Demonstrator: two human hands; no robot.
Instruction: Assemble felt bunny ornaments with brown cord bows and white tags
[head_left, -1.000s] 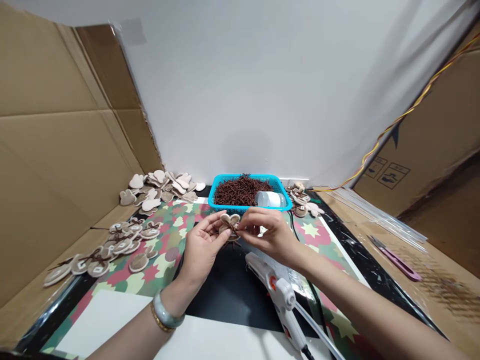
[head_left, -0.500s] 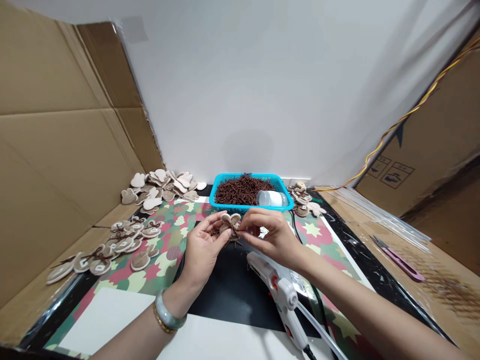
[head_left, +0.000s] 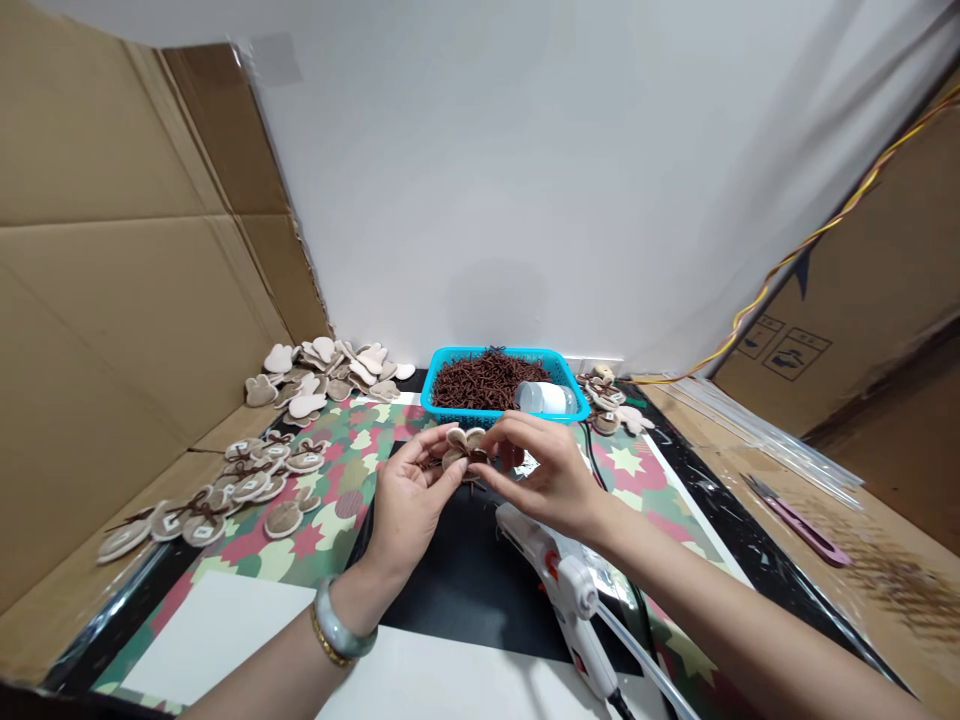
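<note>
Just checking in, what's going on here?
A person's left hand holds a small two-eared felt piece, with the right hand's fingertips at its edge; exactly what those pinch is hard to see. A white glue gun lies below the right hand. Behind, a blue basket holds brown bows and a plastic jar. More felt pieces lie to the left.

ok so the right hand point(head_left: 544, 470) has shifted a little, index finger now higher by the eared felt piece point(head_left: 456, 438); its brown bow point(head_left: 475, 456) is harder to make out; fewer dark strands point(head_left: 472, 486) show below; camera's also drifted slightly left
</note>
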